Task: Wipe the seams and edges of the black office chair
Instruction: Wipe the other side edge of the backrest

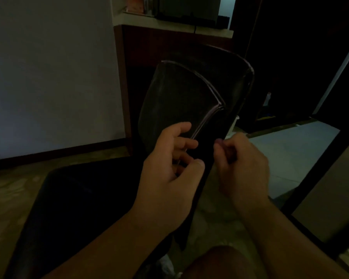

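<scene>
The black office chair is seen from its side in a dim room, with its seat [73,198] at lower left. The backrest [179,93] rises in the middle and has a pale piped seam [208,119] along its edge. My left hand [169,170] grips the backrest's side edge low down, fingers on the front face by the seam and thumb on the side. My right hand [242,164] is just right of it, fingers curled and thumb tip against the backrest's rear edge. It is too dark to tell whether a cloth lies in that hand.
A pale wall [48,77] with a dark skirting stands left. A counter [169,21] with dark items is behind the chair. A dark frame [314,168] slants at right over light floor tiles [290,148]. My knee [220,260] and a small white thing [165,263] are at the bottom.
</scene>
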A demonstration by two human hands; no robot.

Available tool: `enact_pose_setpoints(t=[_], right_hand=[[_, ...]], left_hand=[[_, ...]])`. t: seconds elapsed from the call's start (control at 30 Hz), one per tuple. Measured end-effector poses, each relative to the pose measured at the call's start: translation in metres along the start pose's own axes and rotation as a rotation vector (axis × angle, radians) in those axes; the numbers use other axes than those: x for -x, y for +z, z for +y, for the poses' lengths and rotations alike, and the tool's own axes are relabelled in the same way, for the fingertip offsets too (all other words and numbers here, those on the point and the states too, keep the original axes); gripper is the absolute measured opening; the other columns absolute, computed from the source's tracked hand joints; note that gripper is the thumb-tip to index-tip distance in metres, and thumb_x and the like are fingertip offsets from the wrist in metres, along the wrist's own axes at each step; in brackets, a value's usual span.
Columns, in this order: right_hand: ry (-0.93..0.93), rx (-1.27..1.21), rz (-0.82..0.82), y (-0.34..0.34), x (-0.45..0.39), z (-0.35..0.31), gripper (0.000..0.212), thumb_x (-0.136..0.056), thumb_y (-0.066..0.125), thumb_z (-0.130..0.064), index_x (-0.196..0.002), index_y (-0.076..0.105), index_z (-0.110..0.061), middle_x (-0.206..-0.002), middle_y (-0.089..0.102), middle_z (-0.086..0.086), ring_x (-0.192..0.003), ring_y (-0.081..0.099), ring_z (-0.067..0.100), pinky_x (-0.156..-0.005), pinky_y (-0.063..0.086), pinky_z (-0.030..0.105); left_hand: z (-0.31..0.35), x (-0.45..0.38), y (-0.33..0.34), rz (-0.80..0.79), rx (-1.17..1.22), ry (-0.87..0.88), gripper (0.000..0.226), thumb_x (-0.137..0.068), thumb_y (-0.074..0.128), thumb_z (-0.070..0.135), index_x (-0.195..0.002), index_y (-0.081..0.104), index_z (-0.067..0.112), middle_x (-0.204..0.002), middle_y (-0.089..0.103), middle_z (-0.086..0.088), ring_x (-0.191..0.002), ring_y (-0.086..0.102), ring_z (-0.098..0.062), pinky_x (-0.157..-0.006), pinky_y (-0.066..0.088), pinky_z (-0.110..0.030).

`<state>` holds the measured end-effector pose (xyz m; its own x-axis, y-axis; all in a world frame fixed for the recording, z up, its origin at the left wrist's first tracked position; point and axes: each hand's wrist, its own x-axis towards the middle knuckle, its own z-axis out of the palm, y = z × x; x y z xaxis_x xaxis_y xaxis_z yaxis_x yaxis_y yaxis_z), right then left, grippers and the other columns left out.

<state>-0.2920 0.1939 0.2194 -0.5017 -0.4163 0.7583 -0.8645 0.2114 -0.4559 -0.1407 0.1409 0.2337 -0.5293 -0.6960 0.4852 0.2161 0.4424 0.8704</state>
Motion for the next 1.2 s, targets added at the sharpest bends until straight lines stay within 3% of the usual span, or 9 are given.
enact_pose_setpoints(t=[0.13,0.3,0.57,0.63,0.77,0.93,1.07,1.13,1.2], right_hand=[[0.176,-0.099,0.025,0.013,-0.014,0.004,0.018,-0.093,0.064,-0.029,-0.081,0.051,-0.027,-0.075,0.060,-0.011,-0.068,0.056,0.000,-0.059,0.040,0.014],[0.181,-0.176,-0.036,0.034,0.007,-0.002,0.018,-0.090,0.069,-0.025,-0.079,0.055,-0.024,-0.068,0.055,-0.017,-0.071,0.057,-0.011,-0.059,0.039,0.002],[0.437,-0.326,-0.178,0.085,0.044,0.016,0.018,-0.090,0.068,-0.027,-0.076,0.057,-0.025,-0.070,0.061,-0.010,-0.068,0.059,-0.004,-0.053,0.042,0.008],[0.572,-0.349,-0.219,0.101,0.055,0.022,0.015,-0.090,0.067,-0.033,-0.080,0.060,-0.025,-0.074,0.064,-0.008,-0.068,0.062,0.000,-0.058,0.050,0.019],[1.108,-0.564,-0.295,0.135,0.071,0.034,0.018,-0.089,0.068,-0.038,-0.092,0.066,-0.020,-0.090,0.071,0.005,-0.081,0.071,0.024,-0.070,0.061,0.051],[1.600,-0.782,-0.461,0.173,0.077,0.049,0.008,-0.093,0.064,-0.014,-0.099,0.066,-0.010,-0.098,0.069,0.014,-0.082,0.068,0.031,-0.056,0.056,0.036],[1.692,-0.818,-0.538,0.214,0.087,0.066,0.014,-0.099,0.054,-0.009,-0.089,0.064,-0.011,-0.087,0.063,0.011,-0.074,0.060,0.028,-0.077,0.053,0.047],[1.670,-0.779,-0.572,0.228,0.088,0.076,0.021,-0.103,0.048,-0.013,-0.085,0.060,-0.011,-0.072,0.057,0.009,-0.052,0.057,0.023,-0.054,0.050,0.031],[1.640,-0.780,-0.592,0.238,0.087,0.094,0.029,-0.106,0.041,-0.013,-0.079,0.053,-0.014,-0.058,0.051,0.007,-0.029,0.048,0.019,-0.033,0.031,0.014]], left_hand=[[-0.018,0.000,-0.009,0.033,-0.031,-0.080,0.049,-0.085,0.063,0.022,-0.128,0.051,0.042,-0.111,0.061,0.022,-0.098,0.065,-0.008,-0.082,0.055,-0.020],[-0.043,0.000,-0.018,0.058,-0.068,-0.179,0.054,-0.090,0.067,0.008,-0.133,0.052,0.037,-0.113,0.062,0.018,-0.098,0.064,-0.003,-0.082,0.053,-0.018],[-0.091,-0.002,-0.032,0.062,-0.176,-0.312,0.052,-0.091,0.067,0.015,-0.134,0.051,0.037,-0.118,0.058,0.019,-0.104,0.061,-0.002,-0.091,0.052,-0.025],[-0.106,-0.003,-0.036,0.035,-0.238,-0.355,0.051,-0.092,0.067,0.017,-0.134,0.051,0.038,-0.121,0.056,0.020,-0.107,0.058,-0.001,-0.093,0.050,-0.025],[-0.144,-0.015,-0.049,-0.042,-0.340,-0.434,0.046,-0.094,0.066,0.022,-0.137,0.052,0.035,-0.130,0.053,0.018,-0.118,0.053,-0.001,-0.099,0.046,-0.025],[-0.208,-0.032,-0.059,-0.283,-0.654,-0.530,0.052,-0.098,0.058,0.036,-0.148,0.043,0.036,-0.149,0.045,0.009,-0.132,0.048,-0.013,-0.095,0.040,-0.023],[-0.269,-0.041,-0.065,-0.686,-1.058,-0.553,0.080,-0.097,0.059,0.047,-0.161,0.012,0.036,-0.170,0.009,0.000,-0.155,0.011,-0.027,-0.123,0.024,-0.046],[-0.293,-0.044,-0.068,-0.827,-1.209,-0.609,0.097,-0.093,0.066,0.051,-0.160,-0.003,0.041,-0.170,-0.010,0.003,-0.156,-0.005,-0.031,-0.124,0.016,-0.056],[-0.311,-0.047,-0.069,-0.879,-1.312,-0.640,0.109,-0.088,0.073,0.051,-0.158,-0.009,0.044,-0.168,-0.018,0.004,-0.155,-0.012,-0.033,-0.123,0.014,-0.060]])
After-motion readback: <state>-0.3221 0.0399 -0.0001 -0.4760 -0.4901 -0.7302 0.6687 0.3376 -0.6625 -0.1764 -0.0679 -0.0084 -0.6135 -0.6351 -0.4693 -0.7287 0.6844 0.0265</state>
